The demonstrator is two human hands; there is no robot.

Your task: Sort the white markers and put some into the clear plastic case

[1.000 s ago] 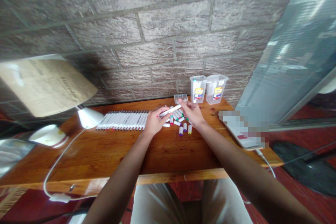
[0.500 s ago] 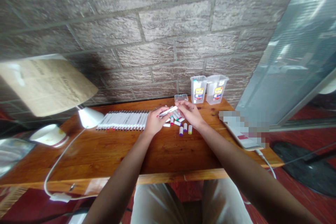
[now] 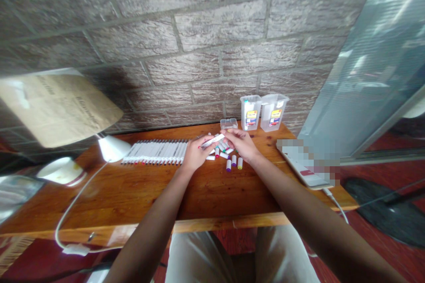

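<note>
"State the item and its position."
"One white marker (image 3: pixel 212 140), tilted, its right end the higher, above the table (image 3: pixel 229 201). I take all positions from it."

"Condition of the grip?"
"The left hand (image 3: pixel 196 152) holds the marker, fingers closed around its lower end. The right hand (image 3: pixel 242 145) has its fingers bent at the upper end; whether they pinch the marker itself or a small part there, I cannot tell."

"Nearest contents?"
"Just below and right of the marker, loose short white caps (image 3: pixel 234 160) with coloured ends, purple and yellow among them. To its left, a row of white markers (image 3: pixel 156 152), side by side."

"Further out?"
"Behind it, a small clear tray (image 3: pixel 229 124). Behind and right, two clear containers (image 3: pixel 274 115), upright, labelled. Well to its left, a lamp (image 3: pixel 114 149), then a paper cup (image 3: pixel 59 171)."
</note>
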